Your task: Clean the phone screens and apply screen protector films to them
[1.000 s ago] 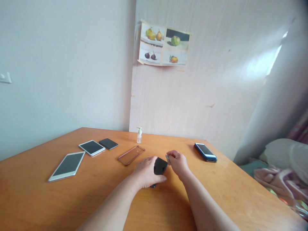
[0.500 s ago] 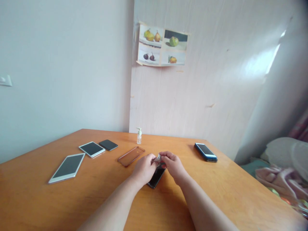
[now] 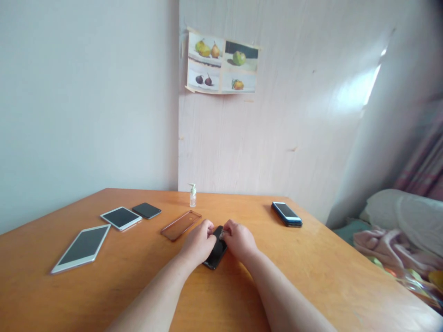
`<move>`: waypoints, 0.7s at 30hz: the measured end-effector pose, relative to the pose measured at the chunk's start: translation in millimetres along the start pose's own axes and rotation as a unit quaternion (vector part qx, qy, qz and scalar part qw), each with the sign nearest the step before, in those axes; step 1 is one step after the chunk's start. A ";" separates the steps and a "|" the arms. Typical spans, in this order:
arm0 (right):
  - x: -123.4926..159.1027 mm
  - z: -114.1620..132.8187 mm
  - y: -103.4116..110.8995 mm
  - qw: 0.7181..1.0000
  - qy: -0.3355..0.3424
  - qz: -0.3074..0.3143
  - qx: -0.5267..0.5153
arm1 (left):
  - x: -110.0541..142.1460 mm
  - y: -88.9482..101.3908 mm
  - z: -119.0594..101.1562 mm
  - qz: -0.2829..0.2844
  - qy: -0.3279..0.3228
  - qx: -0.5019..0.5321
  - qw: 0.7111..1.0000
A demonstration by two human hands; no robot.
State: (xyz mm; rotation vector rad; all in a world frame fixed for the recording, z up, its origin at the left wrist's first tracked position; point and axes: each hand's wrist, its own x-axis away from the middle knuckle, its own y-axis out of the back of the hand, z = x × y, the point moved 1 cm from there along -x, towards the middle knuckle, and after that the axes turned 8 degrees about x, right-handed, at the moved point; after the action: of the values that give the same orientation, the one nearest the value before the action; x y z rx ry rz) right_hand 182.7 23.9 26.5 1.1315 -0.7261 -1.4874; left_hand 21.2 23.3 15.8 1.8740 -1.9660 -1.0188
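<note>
Lower centre of the frame: black phone (image 3: 215, 256), flat on the wooden table (image 3: 294, 276).
Left hand (image 3: 198, 241): curled at the phone's left edge; cannot tell whether it grips.
Right hand (image 3: 240, 239): pinching a whitish wad (image 3: 222, 235) at the phone's upper right.

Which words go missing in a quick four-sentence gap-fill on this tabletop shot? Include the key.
1. The smartphone between the left hand and the right hand is ____ in colour.
2. In the view, the translucent phone case lies to the ____ of that smartphone.
3. The pump bottle stands ____, not tipped over.
4. The fruit picture sheet has ____ panels.

Missing words: black; left; upright; four.
</note>
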 end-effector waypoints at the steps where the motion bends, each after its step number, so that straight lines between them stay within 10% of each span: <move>1: 1.1 1.4 0.7 1.000 0.005 0.003 0.025 | 0.5 0.4 -0.7 0.015 -0.001 -0.004 1.000; 11: 5.3 10.1 -3.1 0.990 0.111 0.022 0.079 | 5.5 -1.3 -6.8 0.051 -0.064 -0.048 0.995; 21: -4.4 -0.2 1.4 0.996 0.022 0.019 0.085 | 12.4 -1.1 -19.4 0.089 -0.062 -0.065 0.992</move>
State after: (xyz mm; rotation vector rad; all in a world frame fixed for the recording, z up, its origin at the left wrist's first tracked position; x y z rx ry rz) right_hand 183.4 27.8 28.8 1.2683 -0.8526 -1.3851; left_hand 32.0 5.6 25.7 1.5718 -2.0372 -1.2032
